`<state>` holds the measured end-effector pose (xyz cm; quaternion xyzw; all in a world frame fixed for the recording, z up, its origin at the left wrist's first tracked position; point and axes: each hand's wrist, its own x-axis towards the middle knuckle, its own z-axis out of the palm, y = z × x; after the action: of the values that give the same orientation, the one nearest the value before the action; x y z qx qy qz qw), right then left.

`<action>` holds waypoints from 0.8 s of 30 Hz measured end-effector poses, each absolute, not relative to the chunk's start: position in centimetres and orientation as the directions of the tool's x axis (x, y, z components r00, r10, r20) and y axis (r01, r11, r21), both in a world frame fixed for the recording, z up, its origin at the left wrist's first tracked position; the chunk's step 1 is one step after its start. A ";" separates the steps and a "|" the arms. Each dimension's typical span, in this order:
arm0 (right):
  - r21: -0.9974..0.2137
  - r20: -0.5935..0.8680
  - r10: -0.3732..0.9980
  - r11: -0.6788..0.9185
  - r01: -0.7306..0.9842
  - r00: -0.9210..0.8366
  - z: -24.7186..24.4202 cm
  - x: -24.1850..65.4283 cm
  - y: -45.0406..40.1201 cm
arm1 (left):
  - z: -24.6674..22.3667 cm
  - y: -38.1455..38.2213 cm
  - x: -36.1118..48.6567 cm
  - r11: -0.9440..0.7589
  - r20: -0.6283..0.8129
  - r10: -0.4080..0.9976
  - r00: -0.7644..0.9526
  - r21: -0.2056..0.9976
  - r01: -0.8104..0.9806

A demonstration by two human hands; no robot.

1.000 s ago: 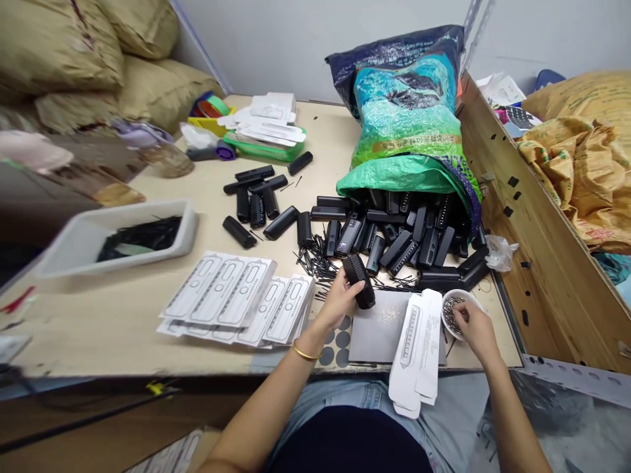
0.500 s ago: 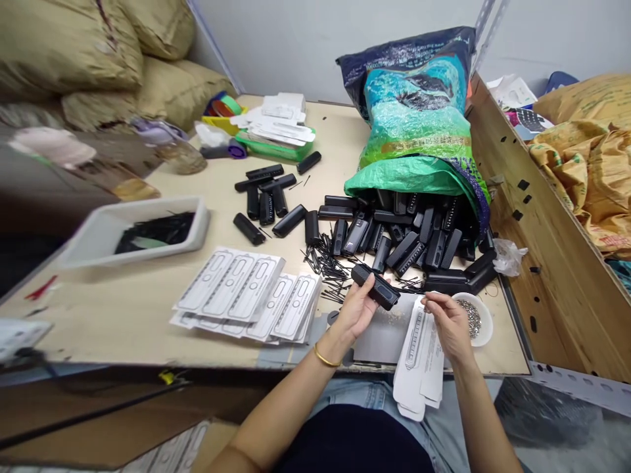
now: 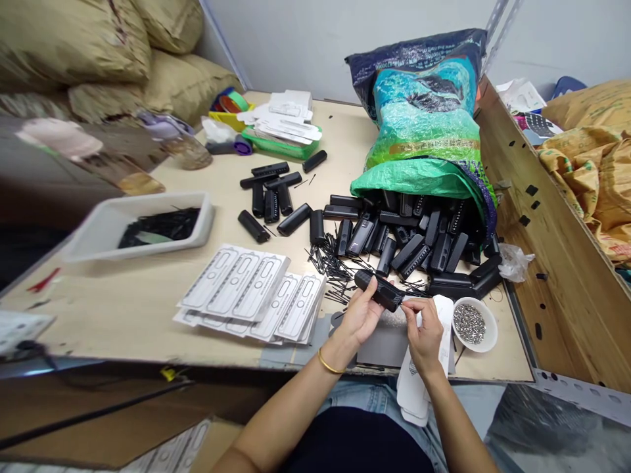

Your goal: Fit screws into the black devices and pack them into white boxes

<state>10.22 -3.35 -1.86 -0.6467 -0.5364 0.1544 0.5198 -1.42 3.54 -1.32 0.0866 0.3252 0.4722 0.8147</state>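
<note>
A black oblong plastic case with a textured surface is gripped in my left hand, its thumb across the top. The fingertips of my right hand are pinched together at the near right end of that case; whatever lies between them is too small to make out. Below and behind my right hand are flat white printed cartons, partly hidden. Just right of it stands a white bowl of small shiny metal pieces.
Many black cases spill from a green and blue sack. Thin black sticks lie beside them. White printed cartons are stacked left of my hands, near a white bin. A wooden board borders the right.
My right hand has moved left from above the white cartons to the end of the black case. The case has turned slightly in my left hand. The view has shifted a little.
</note>
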 end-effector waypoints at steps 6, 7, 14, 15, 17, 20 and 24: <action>-0.787 0.457 0.797 0.157 0.597 0.394 -2.6 9.4 -3.2 | -1.2 3.1 -1.5 0.506 -0.411 0.853 0.322 0.498 -0.704; -0.777 0.488 0.780 0.182 0.603 0.393 -2.8 9.2 -3.2 | -1.2 3.1 -1.4 0.508 -0.414 0.852 0.321 0.502 -0.700; -0.854 0.343 0.835 0.086 0.514 0.431 -3.0 10.5 -4.6 | 0.9 2.7 -2.7 0.373 -0.293 0.927 0.235 0.637 -0.675; -0.858 0.326 0.815 0.042 0.512 0.479 -2.8 11.6 -5.0 | 1.0 2.4 -3.0 0.316 -0.213 0.948 0.237 0.707 -0.632; -0.840 0.325 0.756 -0.045 0.540 0.568 -2.3 14.4 -5.7 | 0.4 1.8 -3.4 0.217 -0.062 0.943 0.327 0.859 -0.463; -0.730 0.275 0.835 -0.141 0.668 0.476 -1.8 18.9 -6.8 | -2.2 1.8 -2.9 0.145 -0.072 0.898 0.434 0.980 -0.136; -0.576 -0.008 0.993 -0.099 0.811 0.116 -2.4 22.3 -7.3 | -5.0 4.5 -1.7 0.123 -0.124 0.973 0.193 0.992 0.013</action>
<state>22.34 -7.29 -2.36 -0.7127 -0.6329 0.2038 0.2234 -1.67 4.50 -5.03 0.5144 0.4795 0.4168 0.5760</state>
